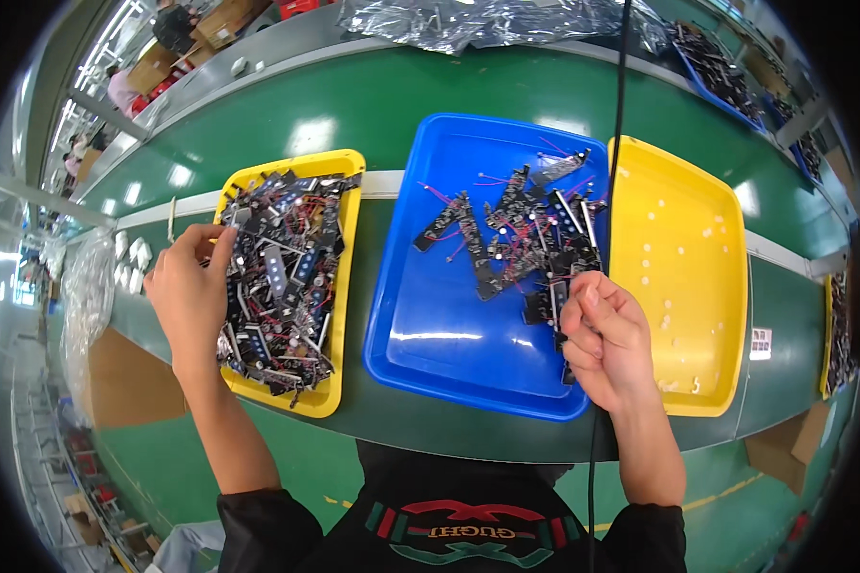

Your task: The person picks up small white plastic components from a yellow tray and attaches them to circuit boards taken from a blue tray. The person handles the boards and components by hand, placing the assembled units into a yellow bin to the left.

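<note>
My left hand (189,291) is at the left edge of a yellow tray (351,215) heaped with small dark electronic parts (282,277) with thin wires. Its thumb and fingers are drawn together over the heap's upper left; what is between them, if anything, I cannot make out. Over the right side of a blue tray (420,353), my right hand (610,334) is closed, palm partly turned up, fingers curled. Whatever it grips is hidden. Black circuit boards with pink-red wires (516,229) lie tangled in the blue tray beside that hand.
Another yellow tray (702,315) with scattered small white pieces adjoins the blue one. A black cable (622,105) hangs down in front of the trays. Plastic sheeting (487,21) lies beyond the green bench (382,91). Cardboard (129,377) stands at the left.
</note>
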A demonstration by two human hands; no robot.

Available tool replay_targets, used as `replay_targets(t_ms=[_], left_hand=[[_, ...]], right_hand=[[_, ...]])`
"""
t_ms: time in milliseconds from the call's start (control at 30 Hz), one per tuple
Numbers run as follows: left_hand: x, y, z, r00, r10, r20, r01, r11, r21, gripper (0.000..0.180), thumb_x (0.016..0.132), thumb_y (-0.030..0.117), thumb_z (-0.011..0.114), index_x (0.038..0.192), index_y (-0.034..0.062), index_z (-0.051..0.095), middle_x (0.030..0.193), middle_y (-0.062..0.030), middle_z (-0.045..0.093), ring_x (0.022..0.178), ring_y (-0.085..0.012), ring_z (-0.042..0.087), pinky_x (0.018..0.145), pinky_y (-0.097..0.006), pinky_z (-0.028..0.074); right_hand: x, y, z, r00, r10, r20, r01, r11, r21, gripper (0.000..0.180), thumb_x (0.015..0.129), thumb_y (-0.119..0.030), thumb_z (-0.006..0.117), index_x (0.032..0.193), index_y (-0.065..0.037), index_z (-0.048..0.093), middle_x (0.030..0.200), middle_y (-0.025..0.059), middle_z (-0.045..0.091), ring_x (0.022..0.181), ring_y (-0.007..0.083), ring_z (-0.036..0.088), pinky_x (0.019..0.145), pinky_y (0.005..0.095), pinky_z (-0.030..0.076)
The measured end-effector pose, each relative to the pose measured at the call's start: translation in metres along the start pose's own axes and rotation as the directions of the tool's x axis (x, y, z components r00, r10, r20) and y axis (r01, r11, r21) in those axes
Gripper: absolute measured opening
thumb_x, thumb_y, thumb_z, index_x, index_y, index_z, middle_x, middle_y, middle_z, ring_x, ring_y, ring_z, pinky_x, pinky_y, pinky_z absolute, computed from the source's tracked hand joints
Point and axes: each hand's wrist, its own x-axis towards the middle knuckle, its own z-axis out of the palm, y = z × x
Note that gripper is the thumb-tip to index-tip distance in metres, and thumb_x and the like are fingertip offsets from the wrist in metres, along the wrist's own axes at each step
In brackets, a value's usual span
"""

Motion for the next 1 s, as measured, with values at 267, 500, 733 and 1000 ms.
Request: replay_targets(t_ms=[267, 500, 733, 1000], left_hand=[[-0.002, 0.013, -0.001, 0.986, 0.055, -0.158, -0.039, 0.994, 0.107, 0.031, 0.088, 0.037, 0.06, 0.104, 0.0116, 0.065, 0.091, -0.0016, 0.064, 0.093, -0.0206, 0.058, 0.088, -0.039, 0.033], [-0.043, 0.116, -0.005, 0.88, 0.396, -0.262, -0.443, 0.884, -0.151, 0.023, 0.078, 0.015, 0.068, 0.1, 0.0099, 0.063, 0.093, -0.0061, 0.061, 0.092, -0.0278, 0.056, 0.082, -0.039, 0.039], [-0.056, 0.169, 0.076, 0.904, 0.412, 0.115, -0.389, 0.903, -0.179, 0.018, 0.084, 0.014, 0.06, 0.097, 0.0013, 0.061, 0.085, -0.0146, 0.06, 0.079, -0.0312, 0.061, 0.067, -0.04, 0.051], [-0.046, 0.173, 0.079, 0.92, 0.36, 0.158, -0.249, 0.845, -0.473, 0.012, 0.08, 0.016, 0.067, 0.085, 0.0058, 0.065, 0.078, -0.0133, 0.062, 0.073, -0.0322, 0.062, 0.065, -0.042, 0.048]], right_hand=[[0.0, -0.003, 0.0, 0.999, -0.038, -0.032, 0.037, 0.999, -0.018, 0.018, 0.092, -0.009, 0.055, 0.107, 0.0, 0.059, 0.083, 0.0153, 0.064, 0.048, 0.0033, 0.032, 0.041, 0.0176, 0.026], [-0.001, -0.005, 0.0, 0.998, -0.043, -0.041, 0.043, 0.999, -0.007, 0.018, 0.091, -0.007, 0.056, 0.108, 0.0, 0.058, 0.091, 0.0185, 0.064, 0.049, 0.0037, 0.034, 0.042, 0.0172, 0.028], [0.0, -0.006, 0.002, 1.0, -0.021, 0.008, 0.021, 1.0, 0.008, 0.015, 0.091, -0.008, 0.057, 0.105, -0.002, 0.06, 0.09, 0.0182, 0.065, 0.049, 0.004, 0.035, 0.043, 0.0173, 0.029], [-0.002, -0.011, -0.001, 0.998, -0.055, 0.015, 0.055, 0.998, 0.018, 0.015, 0.091, -0.008, 0.056, 0.105, -0.001, 0.06, 0.089, 0.0173, 0.065, 0.049, 0.0036, 0.035, 0.042, 0.0176, 0.028]])
